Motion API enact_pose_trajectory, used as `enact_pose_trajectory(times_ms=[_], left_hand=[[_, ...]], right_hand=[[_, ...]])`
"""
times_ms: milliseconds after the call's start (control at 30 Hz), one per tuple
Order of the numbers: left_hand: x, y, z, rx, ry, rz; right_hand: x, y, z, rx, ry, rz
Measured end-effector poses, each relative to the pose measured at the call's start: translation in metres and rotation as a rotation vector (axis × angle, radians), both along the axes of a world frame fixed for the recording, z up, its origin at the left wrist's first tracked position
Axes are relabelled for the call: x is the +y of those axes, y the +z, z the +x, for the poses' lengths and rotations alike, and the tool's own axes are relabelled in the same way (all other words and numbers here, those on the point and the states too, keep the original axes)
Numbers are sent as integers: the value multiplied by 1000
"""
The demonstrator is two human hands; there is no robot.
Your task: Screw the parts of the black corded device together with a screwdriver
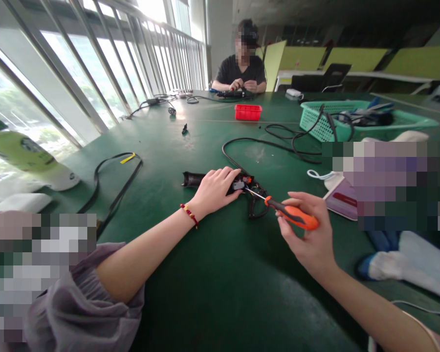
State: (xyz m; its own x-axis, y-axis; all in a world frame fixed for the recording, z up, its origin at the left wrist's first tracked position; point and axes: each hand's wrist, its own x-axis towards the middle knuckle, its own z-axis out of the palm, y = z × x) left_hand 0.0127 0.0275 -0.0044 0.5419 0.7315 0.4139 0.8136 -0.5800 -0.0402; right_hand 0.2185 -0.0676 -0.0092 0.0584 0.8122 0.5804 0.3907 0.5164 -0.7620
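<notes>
- While the left hand [216, 189] presses down over the black device [193, 179], fingers curled across its body, the action is all right there, on the green table [205, 293] straight in front of the worker!
- And look at the right hand [311, 232]: fingertips and thumb closed around the orange-and-black screwdriver [292, 214], handle tilted up and to the right, shaft angled down to the left.
- Its tip is in among the exposed innards, just beside a grey part [238, 186] near the left thumb; whether it sits in a screw, I can't tell from where I'm standing.
- The device lies on its side, the dark barrel sticking out left of the hand, a black loop-shaped handle pointing towards the worker.
- Behind it, a black cable [242, 140] sweeps across the tabletop towards the green basket [311, 121], which is loaded with dark and blue items.
- Further back, a small red bin [248, 113], and off to its left a little black piece [184, 129] on its own.
- Over at the far end, a co-worker [240, 68] in a dark top has both hands together above another black object [231, 94].
</notes>
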Motion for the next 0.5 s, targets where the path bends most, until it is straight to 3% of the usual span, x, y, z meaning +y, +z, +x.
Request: enact_pose_trajectory(times_ms=[233,333,500], left_hand=[[3,8,-3,41,-21,-86],[6,15,-10,79,-42,-193],[11,26,-21,158,38,-324]], right_hand=[[-1,0,2,-144,147,-183],[-1,1,2,-349,243,-147],[2,-3,2,-633,403,-53]])
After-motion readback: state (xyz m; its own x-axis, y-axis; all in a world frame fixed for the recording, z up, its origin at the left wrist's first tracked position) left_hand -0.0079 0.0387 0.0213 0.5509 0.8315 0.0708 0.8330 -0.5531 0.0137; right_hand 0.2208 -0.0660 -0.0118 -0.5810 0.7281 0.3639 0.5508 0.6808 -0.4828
